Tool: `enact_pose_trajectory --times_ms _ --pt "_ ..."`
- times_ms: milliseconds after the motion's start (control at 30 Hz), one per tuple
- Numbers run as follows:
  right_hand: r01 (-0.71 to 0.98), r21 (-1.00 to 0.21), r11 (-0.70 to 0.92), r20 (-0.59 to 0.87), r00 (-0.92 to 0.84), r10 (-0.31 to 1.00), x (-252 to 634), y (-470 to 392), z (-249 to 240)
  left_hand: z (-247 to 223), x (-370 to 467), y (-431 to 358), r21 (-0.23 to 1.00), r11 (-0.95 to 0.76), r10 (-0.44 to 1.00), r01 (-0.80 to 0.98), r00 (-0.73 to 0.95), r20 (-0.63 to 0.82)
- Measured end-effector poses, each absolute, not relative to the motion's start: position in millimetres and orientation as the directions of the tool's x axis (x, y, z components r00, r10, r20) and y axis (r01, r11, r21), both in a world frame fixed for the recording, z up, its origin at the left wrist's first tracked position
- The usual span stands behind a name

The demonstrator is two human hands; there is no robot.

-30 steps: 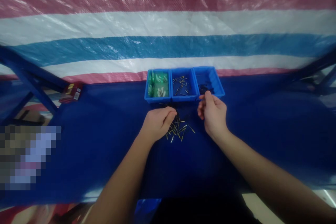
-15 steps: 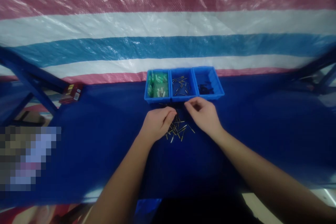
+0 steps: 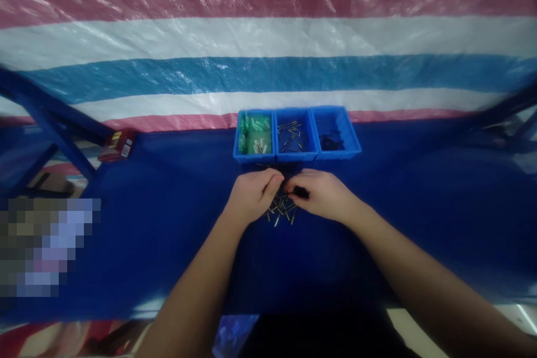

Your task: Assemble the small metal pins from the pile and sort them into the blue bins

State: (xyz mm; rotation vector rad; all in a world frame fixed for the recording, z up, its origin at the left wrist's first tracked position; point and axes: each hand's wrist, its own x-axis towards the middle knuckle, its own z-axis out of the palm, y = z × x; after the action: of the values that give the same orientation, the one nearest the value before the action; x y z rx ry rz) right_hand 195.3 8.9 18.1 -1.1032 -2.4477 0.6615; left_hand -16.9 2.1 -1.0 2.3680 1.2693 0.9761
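Over the blue table, my left hand (image 3: 255, 193) is closed with thumb and forefinger pressed together; whatever it may hold is too small to make out. My right hand (image 3: 321, 193) is close beside it, its fingers pinched just right of the left fingertips; anything between them is hidden. Beneath and between both hands lies a loose pile of thin brass-coloured metal pins (image 3: 280, 210). Behind the hands stand three joined blue bins: the left bin (image 3: 254, 159) has small clear pieces and green bags, the middle bin (image 3: 296, 157) metal pins, the right bin (image 3: 339, 155) small black parts.
A dark red box (image 3: 116, 145) lies at the table's left, beside a blue metal frame leg (image 3: 62, 128). A striped plastic sheet (image 3: 268, 39) hangs behind the blue tabletop (image 3: 419, 190). A blurred-out patch covers the left edge.
My right hand has moved left and down from in front of the bins to my left hand, so the fingertips now nearly meet. My left hand has barely moved.
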Motion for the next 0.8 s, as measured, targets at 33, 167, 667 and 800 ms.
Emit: enact_pose_trajectory --times_ms 33,167,667,800 --pt "0.595 -0.547 0.589 0.144 -0.627 0.766 194.4 8.4 17.5 -0.9 -16.8 2.1 0.530 -0.572 0.818 0.626 0.385 0.428" --pt "0.585 -0.557 0.589 0.186 -0.604 0.775 190.8 5.9 17.1 0.2 -16.0 1.9 0.522 -0.572 0.817 0.632 0.386 0.428" --pt "0.552 -0.721 0.419 0.373 -0.201 0.906 185.2 1.8 14.4 -0.1 -9.9 0.1 0.585 -0.553 0.832 0.594 0.350 0.431" --pt "0.525 -0.725 0.446 0.391 -0.220 0.894 184.6 1.8 14.4 -0.9 -10.6 0.9 0.584 -0.552 0.832 0.595 0.349 0.432"
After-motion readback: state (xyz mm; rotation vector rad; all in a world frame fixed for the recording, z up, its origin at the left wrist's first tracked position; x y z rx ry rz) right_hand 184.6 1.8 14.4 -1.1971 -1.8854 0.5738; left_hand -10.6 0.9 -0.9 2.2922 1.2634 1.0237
